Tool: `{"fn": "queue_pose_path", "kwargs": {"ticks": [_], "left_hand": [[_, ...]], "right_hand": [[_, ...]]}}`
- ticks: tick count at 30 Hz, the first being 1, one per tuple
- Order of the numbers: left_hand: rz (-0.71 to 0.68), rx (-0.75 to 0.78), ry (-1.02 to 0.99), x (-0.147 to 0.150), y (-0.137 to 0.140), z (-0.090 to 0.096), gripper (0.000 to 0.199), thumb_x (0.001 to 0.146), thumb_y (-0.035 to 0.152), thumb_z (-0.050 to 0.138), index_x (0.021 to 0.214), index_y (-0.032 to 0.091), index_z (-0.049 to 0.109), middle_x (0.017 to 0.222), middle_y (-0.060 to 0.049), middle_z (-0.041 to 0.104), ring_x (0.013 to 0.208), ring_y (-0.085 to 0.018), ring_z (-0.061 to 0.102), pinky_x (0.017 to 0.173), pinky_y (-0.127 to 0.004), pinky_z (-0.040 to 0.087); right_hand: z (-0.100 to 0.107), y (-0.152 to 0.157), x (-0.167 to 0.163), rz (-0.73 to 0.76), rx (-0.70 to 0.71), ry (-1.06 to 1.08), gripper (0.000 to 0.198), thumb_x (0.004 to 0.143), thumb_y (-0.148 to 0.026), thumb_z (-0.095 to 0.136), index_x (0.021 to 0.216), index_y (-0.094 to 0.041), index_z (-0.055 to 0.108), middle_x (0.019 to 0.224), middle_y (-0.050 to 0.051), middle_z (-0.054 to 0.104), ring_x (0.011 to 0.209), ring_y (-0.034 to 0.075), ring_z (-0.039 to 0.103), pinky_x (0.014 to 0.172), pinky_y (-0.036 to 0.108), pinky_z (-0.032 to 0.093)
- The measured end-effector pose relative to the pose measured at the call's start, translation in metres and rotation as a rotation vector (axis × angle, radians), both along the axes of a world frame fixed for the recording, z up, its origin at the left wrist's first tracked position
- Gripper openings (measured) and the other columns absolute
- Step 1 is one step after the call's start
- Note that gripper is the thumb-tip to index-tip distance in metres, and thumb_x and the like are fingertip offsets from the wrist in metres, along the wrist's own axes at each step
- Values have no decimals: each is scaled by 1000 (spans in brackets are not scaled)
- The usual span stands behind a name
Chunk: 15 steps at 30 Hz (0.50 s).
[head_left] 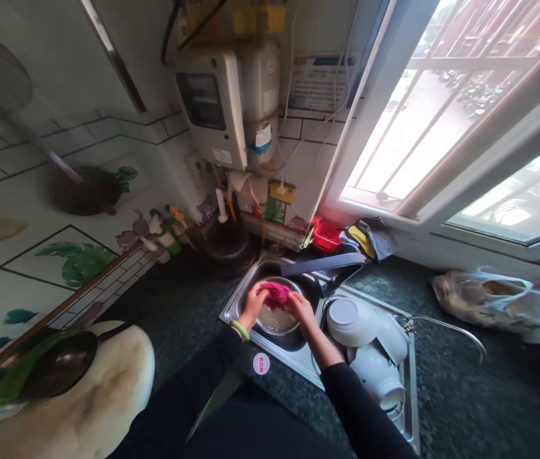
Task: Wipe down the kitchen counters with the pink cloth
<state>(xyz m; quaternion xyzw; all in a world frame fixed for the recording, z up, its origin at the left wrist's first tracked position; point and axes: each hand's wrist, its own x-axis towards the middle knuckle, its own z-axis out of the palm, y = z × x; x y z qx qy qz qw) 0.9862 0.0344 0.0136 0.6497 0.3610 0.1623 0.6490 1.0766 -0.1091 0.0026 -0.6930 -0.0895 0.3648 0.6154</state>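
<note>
Both hands are working over the metal bowl (277, 333). Left hand (253, 305) is gripping the near-left end of a magenta bundle (277, 295), fingers curled nearly closed on it; right hand (302, 309) is pinching the other end, fingers also closed up. Bundle is hanging just above the bowl's mouth; can't tell if its underside is touching the liquid.

Risks: wet bundle could be slipping out if either pinch is loosening, then splashing cloudy liquid over the bowl's rim. Bowl is sitting inside the sink (293, 361); a wrist leaning on its rim could be tipping it. Right elbow is passing near the white bowls (343, 320) stacked right of the bowl; a wide swing could be knocking them, since they're leaning unevenly. Dark bar (317, 262) is standing beyond the bowl, so lifting high and forward could be bumping it.

Materials: bundle is looking soft, crumpled, fibrous; fabric or not, can't say. Bowl is showing thin, round, shiny metal. White bowls are looking smooth, glossy, hard. Worktop (183, 306) left of the bowl is showing dark speckle.
</note>
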Motion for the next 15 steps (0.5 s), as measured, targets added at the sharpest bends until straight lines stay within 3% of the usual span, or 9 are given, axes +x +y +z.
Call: {"fn": "queue_pose_path", "kwargs": {"ticks": [4,9,11,13,15], "left_hand": [[1,130,40,1,1,1,22,89,27,62,105,17,73,108,-11,78,104,-22,74,96,-36,59],[-4,364,-16,-5,17,12,28,86,15,61,108,22,77,137,-11,67,134,-23,60,119,-39,43],[70,395,35,-8,26,14,28,83,16,64,107,22,75,130,-12,68,128,-24,61,114,-40,46],[137,302,115,-11,32,13,20,79,24,71,98,18,73,106,-10,72,112,-26,66,101,-40,53],[119,179,152,-15,34,9,21,78,36,74,86,16,71,82,-6,69,94,-25,68,86,-37,56]], "right_hand": [[10,4,-5,49,-97,37,57,93,-65,49,126,-23,68,128,12,74,117,28,72,89,40,60],[21,7,-11,40,-42,-207,46,88,-53,60,113,-18,75,115,12,79,117,30,69,105,42,53],[26,10,-15,29,6,-131,53,86,-54,60,121,-16,73,108,13,79,106,29,73,96,41,57],[33,16,-20,21,24,7,61,89,-54,55,133,-14,66,106,13,79,96,28,74,85,38,59],[41,23,-28,13,42,108,64,94,-53,45,143,-15,58,112,13,78,95,26,74,79,34,59]]}}
